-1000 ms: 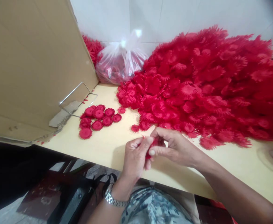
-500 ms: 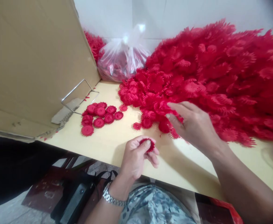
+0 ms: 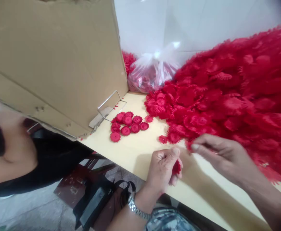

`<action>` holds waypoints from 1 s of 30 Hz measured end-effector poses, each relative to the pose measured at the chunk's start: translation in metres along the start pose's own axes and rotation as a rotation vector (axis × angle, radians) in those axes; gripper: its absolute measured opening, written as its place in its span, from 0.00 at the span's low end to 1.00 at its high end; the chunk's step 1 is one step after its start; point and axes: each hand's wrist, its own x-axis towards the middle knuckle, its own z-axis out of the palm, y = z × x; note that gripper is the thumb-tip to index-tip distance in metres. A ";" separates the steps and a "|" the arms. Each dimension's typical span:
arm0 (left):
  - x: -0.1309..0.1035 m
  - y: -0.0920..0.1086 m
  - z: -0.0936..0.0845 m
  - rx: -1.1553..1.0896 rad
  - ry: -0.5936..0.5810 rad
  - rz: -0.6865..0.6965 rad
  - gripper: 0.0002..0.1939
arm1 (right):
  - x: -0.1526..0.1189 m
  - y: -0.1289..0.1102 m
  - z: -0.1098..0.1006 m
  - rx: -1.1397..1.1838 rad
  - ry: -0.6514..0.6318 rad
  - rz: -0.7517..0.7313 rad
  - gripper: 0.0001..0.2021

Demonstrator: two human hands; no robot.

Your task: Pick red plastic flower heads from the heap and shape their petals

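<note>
My left hand [image 3: 163, 168] is closed over the table's front edge, its fingers curled around a red toothed disc [image 3: 176, 167] whose serrated rim shows between thumb and fingers. Just to the right, my right hand [image 3: 223, 157] pinches a red petal-edged piece [image 3: 189, 145] between thumb and forefinger, at the near edge of a big pile of red flower-shaped pieces [image 3: 217, 96]. Two or more loose pieces lie beside the pile, one of them a small red flower [image 3: 163, 139]. Farther left sits a cluster of several thicker red discs [image 3: 127, 120].
A tall cardboard panel [image 3: 65, 64] stands on the left, with a bent metal wire frame [image 3: 109, 99] at its foot. A knotted clear plastic bag [image 3: 152, 73] rests against the white wall. Beyond the panel, another person's arm [image 3: 17, 150] shows at far left.
The view has swung left, bringing another person's arm in. My right hand has drawn back from the pile with a red piece pinched in it. My left thumb has lifted off the disc's face.
</note>
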 end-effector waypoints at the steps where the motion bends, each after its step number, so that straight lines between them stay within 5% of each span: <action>1: 0.001 0.001 -0.001 -0.060 -0.022 -0.008 0.27 | 0.003 0.005 -0.005 -0.197 0.129 -0.026 0.13; 4: 0.003 0.001 -0.002 -0.221 -0.137 -0.041 0.24 | 0.013 0.018 -0.019 -0.741 0.299 -0.084 0.22; 7: 0.004 0.001 0.001 -0.229 -0.158 -0.032 0.20 | 0.015 0.021 -0.022 -0.825 0.300 -0.132 0.24; 10: 0.006 0.000 0.006 -0.156 -0.078 0.020 0.19 | 0.007 0.011 -0.012 -0.399 0.210 -0.097 0.19; 15: 0.011 -0.001 0.013 -0.017 -0.036 0.041 0.22 | -0.006 -0.008 0.011 0.494 -0.324 0.161 0.11; 21: 0.010 -0.005 0.010 0.057 -0.053 0.021 0.27 | -0.008 -0.008 0.014 0.609 -0.342 0.138 0.12; 23: 0.008 -0.004 0.007 0.029 -0.092 0.007 0.25 | -0.007 -0.005 0.010 0.513 -0.238 0.111 0.12; 25: 0.007 -0.001 0.006 -0.038 -0.128 -0.002 0.23 | -0.003 -0.001 0.003 0.281 0.007 0.092 0.11; 28: 0.007 0.005 0.005 -0.177 -0.137 0.011 0.18 | 0.009 0.008 -0.010 -0.302 0.352 -0.019 0.09; 30: 0.006 0.009 0.005 -0.262 -0.139 0.002 0.16 | 0.018 0.015 -0.020 -0.690 0.412 -0.127 0.13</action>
